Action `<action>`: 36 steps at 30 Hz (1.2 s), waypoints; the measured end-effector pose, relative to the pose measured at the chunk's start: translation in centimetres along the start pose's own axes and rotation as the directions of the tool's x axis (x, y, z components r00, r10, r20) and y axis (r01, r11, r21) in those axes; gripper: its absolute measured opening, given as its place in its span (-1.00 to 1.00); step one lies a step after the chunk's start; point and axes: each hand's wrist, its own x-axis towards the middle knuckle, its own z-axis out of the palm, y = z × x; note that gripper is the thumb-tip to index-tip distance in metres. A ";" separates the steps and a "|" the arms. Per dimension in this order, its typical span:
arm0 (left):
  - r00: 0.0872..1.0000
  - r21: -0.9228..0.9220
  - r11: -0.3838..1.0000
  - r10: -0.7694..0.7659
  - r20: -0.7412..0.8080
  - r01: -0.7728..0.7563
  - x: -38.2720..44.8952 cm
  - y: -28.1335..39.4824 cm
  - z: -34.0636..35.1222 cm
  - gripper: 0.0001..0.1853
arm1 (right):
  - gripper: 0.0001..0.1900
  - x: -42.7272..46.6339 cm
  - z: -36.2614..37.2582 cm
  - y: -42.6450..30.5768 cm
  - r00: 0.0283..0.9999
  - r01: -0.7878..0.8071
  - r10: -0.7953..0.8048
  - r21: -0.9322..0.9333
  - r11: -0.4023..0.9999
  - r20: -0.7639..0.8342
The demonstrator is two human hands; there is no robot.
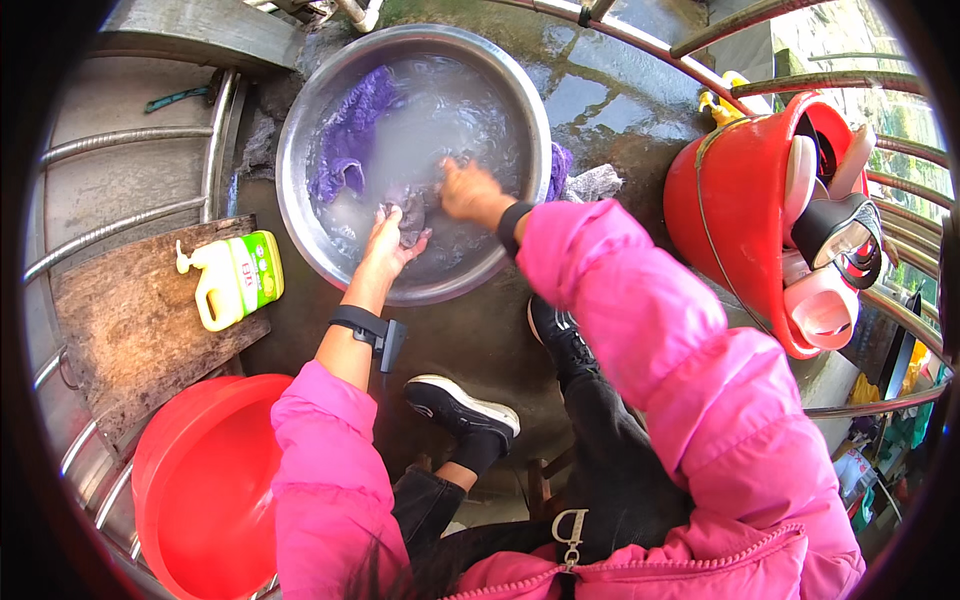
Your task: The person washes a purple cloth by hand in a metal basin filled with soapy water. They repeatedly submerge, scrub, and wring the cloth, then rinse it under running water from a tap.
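Note:
A wide metal basin (412, 298) of cloudy, sudsy water (420, 120) stands before me. My left hand (390, 244) is at its near side, palm turned up, with a wet greyish cloth (412, 221) between fingers and thumb. My right hand (474, 193) is curled and slightly blurred just to the right of that cloth. Its fingertips reach the water, and whether they grip anything is hidden. On the basin's left side a purple towel (345, 139) lies partly under water.
A yellow pump jug (225, 281) lies on a worn wooden board (142, 330) at left, above a red plastic basin (206, 480). A red bucket (720, 202) holding several shoes and sandals (821, 307) stands at right. Beyond the metal basin's right rim lies a grey cloth (594, 184). Metal rails (645, 37) bound the wet floor.

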 end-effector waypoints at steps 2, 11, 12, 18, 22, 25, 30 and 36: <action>1.000 -0.032 0.999 -0.006 -0.008 0.006 0.0 -0.1 0.3 -0.60 | -0.60 -1.3 1.0 -2.2 0.999 -0.017 0.013 0.130 0.991 0.036; 0.981 -0.130 0.990 0.069 0.184 -0.045 -4.0 2.8 -0.2 -0.48 | -0.77 -10.2 -1.0 -8.2 0.901 0.430 -0.391 0.264 0.863 -0.190; 0.969 -0.174 0.984 0.066 0.239 -0.024 -4.4 2.7 -0.2 -0.50 | -0.77 -10.9 -1.1 -8.4 0.905 0.423 -0.383 0.313 0.850 -0.183; 0.965 -0.214 0.974 0.127 0.228 -0.078 -4.5 2.7 0.4 -0.59 | -0.68 -10.5 -2.0 -8.8 0.911 0.393 -0.317 0.326 0.860 -0.263; 0.952 -0.348 0.916 0.265 0.150 -0.200 -5.1 3.0 2.4 -0.67 | -0.61 -8.2 -3.2 -8.3 0.911 0.359 -0.276 0.262 0.896 -0.306; 0.987 -0.399 0.903 0.143 -0.075 -0.161 -5.7 2.2 5.0 -0.69 | -0.57 -5.8 -3.9 -7.0 0.941 0.260 -0.218 0.141 0.955 -0.258; 0.916 -0.150 0.913 0.349 -0.196 -0.380 -5.2 2.6 5.0 -0.64 | -0.55 -2.0 -3.9 -4.0 0.956 0.217 -0.227 -0.070 0.974 -0.187; 0.990 -0.059 0.990 0.126 -0.061 -0.130 -1.6 2.7 0.7 -0.58 | -0.65 1.5 -5.6 0.4 0.974 -0.138 0.131 -0.026 0.990 -0.183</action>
